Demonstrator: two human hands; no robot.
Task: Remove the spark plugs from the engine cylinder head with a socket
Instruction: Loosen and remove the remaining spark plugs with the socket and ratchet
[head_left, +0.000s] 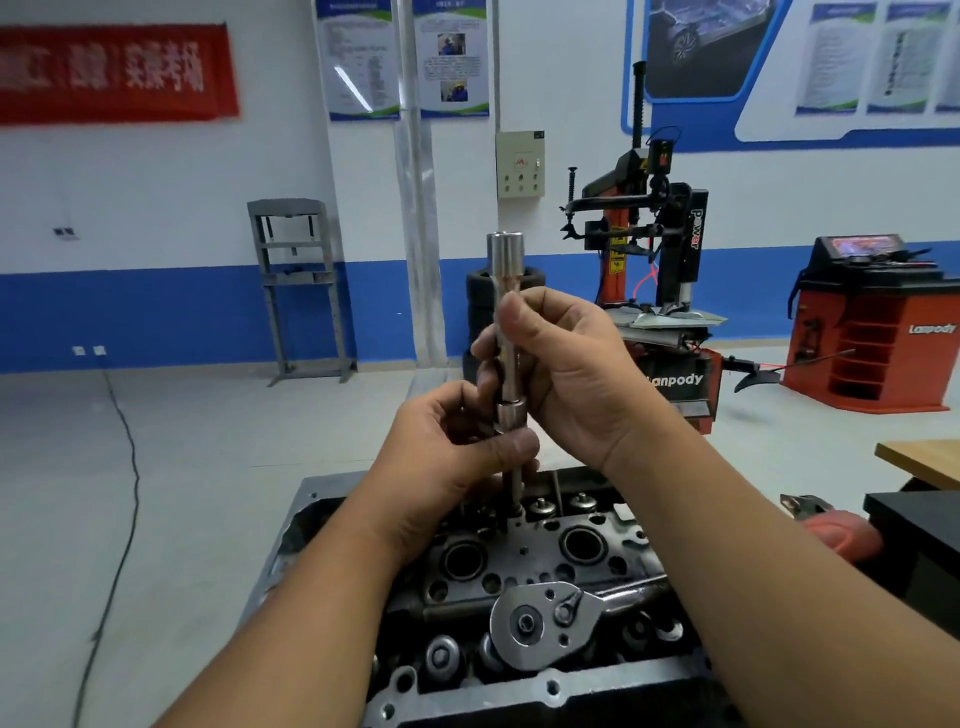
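The cylinder head (524, 561) lies nearest, its near edge cut off by the frame. A ratchet (540, 618) rests on it, handle partly hidden behind the right forearm. Above the head, the left hand (457, 457) pinches the lower collar of an upright socket extension (506, 322), and the right hand (566, 364) curls round its shaft. The tool's lower tip meets the head, but whether a plug is held there cannot be told. Beyond stand a tyre changer (649, 270), an orange balancer (872, 332), a blurred red banner (114, 73).
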